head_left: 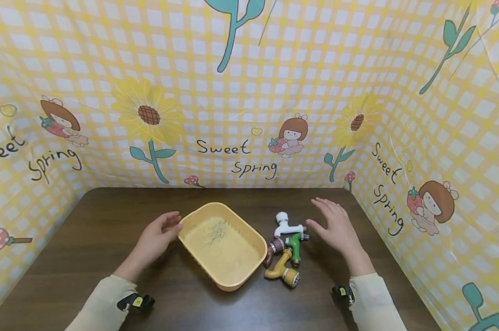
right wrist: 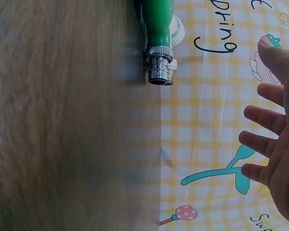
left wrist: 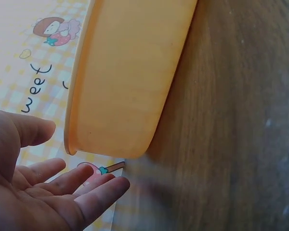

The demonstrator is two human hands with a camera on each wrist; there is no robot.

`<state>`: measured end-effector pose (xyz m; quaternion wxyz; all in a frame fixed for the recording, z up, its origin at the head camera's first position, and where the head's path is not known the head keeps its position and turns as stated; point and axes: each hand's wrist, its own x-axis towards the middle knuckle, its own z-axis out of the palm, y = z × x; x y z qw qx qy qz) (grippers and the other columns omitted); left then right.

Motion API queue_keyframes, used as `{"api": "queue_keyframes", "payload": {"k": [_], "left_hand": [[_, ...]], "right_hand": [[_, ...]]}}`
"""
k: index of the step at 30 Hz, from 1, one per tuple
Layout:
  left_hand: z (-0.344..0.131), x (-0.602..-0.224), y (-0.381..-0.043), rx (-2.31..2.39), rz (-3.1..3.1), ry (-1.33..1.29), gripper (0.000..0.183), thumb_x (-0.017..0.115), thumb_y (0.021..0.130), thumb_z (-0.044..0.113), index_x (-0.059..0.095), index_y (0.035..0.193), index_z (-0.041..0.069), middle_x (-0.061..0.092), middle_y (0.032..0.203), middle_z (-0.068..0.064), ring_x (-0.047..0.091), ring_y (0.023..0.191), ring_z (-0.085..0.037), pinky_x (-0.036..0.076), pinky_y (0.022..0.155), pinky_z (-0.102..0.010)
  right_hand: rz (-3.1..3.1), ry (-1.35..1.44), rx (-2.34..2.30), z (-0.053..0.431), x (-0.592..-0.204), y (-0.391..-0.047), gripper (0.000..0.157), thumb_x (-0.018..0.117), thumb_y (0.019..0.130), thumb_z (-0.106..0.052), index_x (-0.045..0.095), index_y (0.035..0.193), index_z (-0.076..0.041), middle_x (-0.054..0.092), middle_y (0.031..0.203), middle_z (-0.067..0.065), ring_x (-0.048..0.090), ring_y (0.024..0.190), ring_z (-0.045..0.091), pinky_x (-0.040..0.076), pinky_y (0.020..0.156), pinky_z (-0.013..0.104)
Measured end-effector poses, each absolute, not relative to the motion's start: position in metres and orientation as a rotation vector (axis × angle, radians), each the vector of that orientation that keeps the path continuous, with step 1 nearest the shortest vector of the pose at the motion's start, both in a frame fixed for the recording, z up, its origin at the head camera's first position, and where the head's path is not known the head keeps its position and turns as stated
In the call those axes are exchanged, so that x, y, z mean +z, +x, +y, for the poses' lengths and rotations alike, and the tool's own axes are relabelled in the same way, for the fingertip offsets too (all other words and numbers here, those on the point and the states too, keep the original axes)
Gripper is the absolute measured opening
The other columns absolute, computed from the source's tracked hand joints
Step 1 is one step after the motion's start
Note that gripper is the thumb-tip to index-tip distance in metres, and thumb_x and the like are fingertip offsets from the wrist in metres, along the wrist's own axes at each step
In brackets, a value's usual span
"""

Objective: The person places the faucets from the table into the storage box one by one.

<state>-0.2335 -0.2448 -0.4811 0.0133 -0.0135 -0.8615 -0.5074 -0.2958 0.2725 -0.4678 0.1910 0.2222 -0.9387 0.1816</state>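
Note:
A yellow plastic basin (head_left: 249, 225) stands on the table at the middle, with its long side slanting to the right. Beside its left corner is my left hand (head_left: 158, 236); the left wrist view shows the fingers loosely spread, apart from the basin wall (left wrist: 130, 72). Right of the basin lies a small group of taps: a white tap (head_left: 283, 226), a green tap (head_left: 295, 250), a brownish-purple tap (head_left: 275, 247) and a yellow tap (head_left: 280, 267). My right hand (head_left: 336, 225) hovers just right of them, fingers extended and holding nothing.
The dark wooden table (head_left: 158, 285) is enclosed by a yellow checked cloth (head_left: 232, 105) at the back and both sides. The cloth carries printed flowers and lettering. Each wrist wears a black strap (head_left: 135, 301).

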Motion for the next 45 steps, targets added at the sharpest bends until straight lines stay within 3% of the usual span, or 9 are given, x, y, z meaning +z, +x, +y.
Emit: {"api": "queue_keyframes", "payload": {"k": [8, 16, 29, 45], "left_hand": [[-0.244, -0.483, -0.234, -1.587, -2.673, -0.040, 0.054, 0.058, 0.106, 0.027, 0.043, 0.152, 0.001, 0.052, 0.149, -0.024, 0.056, 0.131, -0.040, 0.058, 0.095, -0.036], [-0.240, -0.486, -0.234, -1.699, -2.609, -0.035, 0.051, 0.058, 0.106, 0.020, 0.046, 0.149, -0.004, 0.053, 0.145, -0.028, 0.058, 0.128, -0.041, 0.060, 0.089, -0.030], [-0.238, -0.493, -0.237, -1.887, -2.555, 0.029, 0.048, 0.056, 0.107, 0.015, 0.045, 0.150, -0.004, 0.055, 0.141, -0.030, 0.062, 0.122, -0.039, 0.061, 0.087, -0.031], [-0.239, -0.493, -0.237, -1.943, -2.543, 0.013, 0.049, 0.055, 0.107, 0.016, 0.044, 0.150, -0.004, 0.055, 0.140, -0.029, 0.062, 0.123, -0.038, 0.060, 0.090, -0.035]], "right_hand": [[-2.632, 0.636, 0.514, 0.271, -0.468, -0.297, 0.069, 0.071, 0.094, -0.048, 0.051, 0.150, -0.014, 0.050, 0.154, 0.013, 0.043, 0.142, 0.036, 0.025, 0.119, 0.063], [-2.635, 0.624, 0.525, 0.273, -0.468, -0.295, 0.068, 0.071, 0.095, -0.050, 0.051, 0.150, -0.014, 0.051, 0.154, 0.013, 0.043, 0.143, 0.035, 0.025, 0.119, 0.064], [-2.662, 0.610, 0.609, 0.271, -0.466, -0.293, 0.065, 0.070, 0.096, -0.046, 0.052, 0.149, -0.012, 0.052, 0.152, 0.015, 0.043, 0.142, 0.039, 0.026, 0.117, 0.067], [-2.742, 0.595, 0.755, 0.267, -0.471, -0.296, 0.059, 0.069, 0.097, -0.046, 0.058, 0.145, -0.013, 0.059, 0.146, 0.013, 0.051, 0.136, 0.036, 0.038, 0.114, 0.060]]}}
